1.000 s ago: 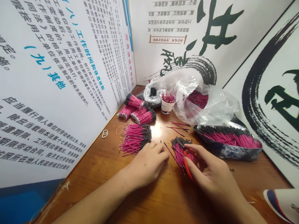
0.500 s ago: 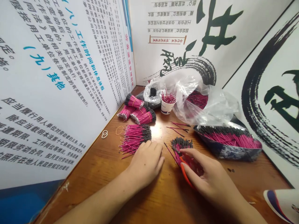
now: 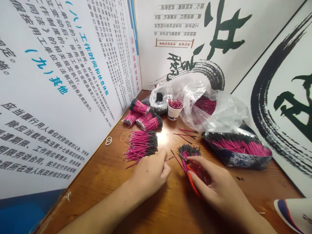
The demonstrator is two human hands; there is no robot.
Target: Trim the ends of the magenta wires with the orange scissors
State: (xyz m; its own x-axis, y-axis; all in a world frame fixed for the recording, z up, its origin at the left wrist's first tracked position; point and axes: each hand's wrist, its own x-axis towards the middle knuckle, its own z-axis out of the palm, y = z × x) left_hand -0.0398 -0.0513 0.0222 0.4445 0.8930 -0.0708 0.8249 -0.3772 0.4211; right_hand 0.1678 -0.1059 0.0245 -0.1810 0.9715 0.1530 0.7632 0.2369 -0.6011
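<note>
My left hand (image 3: pixel 152 170) is closed at the near edge of a flat pile of pink wires with black ends (image 3: pixel 141 144); a thin dark wire tip (image 3: pixel 170 158) sticks out from its pinched fingers to the right. My right hand (image 3: pixel 207 177) is wrapped round red-handled pliers (image 3: pixel 193 183). The tool's dark head lies against a smaller heap of pink and black wires (image 3: pixel 188 151). One loose wire (image 3: pixel 175 156) slants at that heap's left side.
Banded wire bundles (image 3: pixel 148 120), a paper cup of wires (image 3: pixel 175 109) and plastic bags (image 3: pixel 214 107) stand at the back. A dark tray of wires (image 3: pixel 239 148) is at right. Rubber bands (image 3: pixel 124 137) lie left; printed boards (image 3: pixel 60 81) surround the table (image 3: pixel 109 182).
My left hand's fingers have drawn together into a pinch, and a thin wire tip now shows beyond them. My right hand has hardly moved.
</note>
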